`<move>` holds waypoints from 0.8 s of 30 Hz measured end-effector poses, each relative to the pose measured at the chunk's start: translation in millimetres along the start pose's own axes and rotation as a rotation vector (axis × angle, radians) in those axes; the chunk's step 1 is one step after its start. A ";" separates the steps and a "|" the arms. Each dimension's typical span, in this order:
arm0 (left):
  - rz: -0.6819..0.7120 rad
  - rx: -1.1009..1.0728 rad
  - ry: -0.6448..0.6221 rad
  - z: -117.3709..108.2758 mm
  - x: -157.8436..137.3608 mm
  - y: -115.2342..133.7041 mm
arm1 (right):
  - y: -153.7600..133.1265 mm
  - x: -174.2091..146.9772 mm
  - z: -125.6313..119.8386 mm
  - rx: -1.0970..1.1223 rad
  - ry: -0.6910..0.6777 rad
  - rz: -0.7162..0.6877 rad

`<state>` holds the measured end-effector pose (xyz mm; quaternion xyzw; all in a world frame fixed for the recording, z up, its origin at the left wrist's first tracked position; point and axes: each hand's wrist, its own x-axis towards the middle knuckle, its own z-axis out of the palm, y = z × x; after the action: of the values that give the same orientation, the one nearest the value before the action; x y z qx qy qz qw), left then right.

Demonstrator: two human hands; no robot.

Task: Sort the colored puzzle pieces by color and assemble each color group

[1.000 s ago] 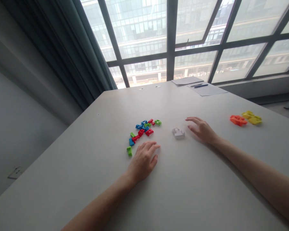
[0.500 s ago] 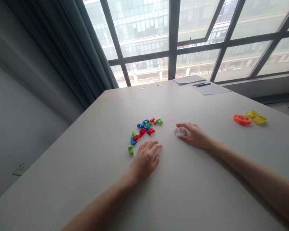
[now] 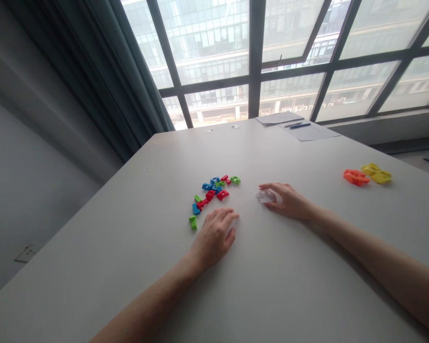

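My left hand [image 3: 215, 237] rests on the white table, palm down, fingers loosely spread and holding nothing. Just beyond its fingers lies a loose group of small plastic pieces: a red piece [image 3: 222, 195], a blue piece [image 3: 196, 209], a green piece [image 3: 193, 222] and several more in these colours. To the right, my right hand [image 3: 285, 200] curls around a small heap of clear plastic pieces [image 3: 264, 196] on the table, thumb on the near side and index finger on the far side. The palm hides part of this heap.
Orange pieces [image 3: 356, 177] and yellow pieces [image 3: 377, 173] lie together at the right of the table [image 3: 271, 286]. Paper sheets [image 3: 316, 132] with pens [image 3: 300, 126] are at the far edge, near the window. A dark curtain [image 3: 103, 71] hangs at the left.
The whole view has shifted slightly, so everything appears a little further left. Both hands and the pieces keep the same places on the table.
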<state>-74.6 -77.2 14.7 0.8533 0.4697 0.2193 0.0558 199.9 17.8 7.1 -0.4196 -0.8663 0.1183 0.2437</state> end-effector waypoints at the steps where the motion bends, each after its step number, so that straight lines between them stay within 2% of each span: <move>1: 0.000 -0.002 0.001 0.1 0.1 -0.1 | 0.0 -0.3 -0.8 -0.014 -0.005 -0.013; 6: -0.001 -0.006 -0.019 -0.6 0.3 -0.1 | 3.7 -2.3 -8.3 -0.078 -0.055 -0.082; 13: -0.006 -0.009 -0.009 -2.5 -0.1 1.9 | 19.8 -20.0 -27.4 -0.184 -0.089 -0.068; 18: 0.002 -0.012 -0.004 -1.9 -0.7 0.9 | 37.1 -59.0 -47.3 -0.253 -0.061 0.003; 24: -0.001 -0.005 -0.003 -0.4 -1.2 -0.2 | 67.0 -116.9 -71.8 -0.305 0.055 0.071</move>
<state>-75.4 -78.1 14.6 0.8533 0.4693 0.2194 0.0589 344.1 -32.4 3.2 -0.4851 -0.8520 -0.0178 0.1962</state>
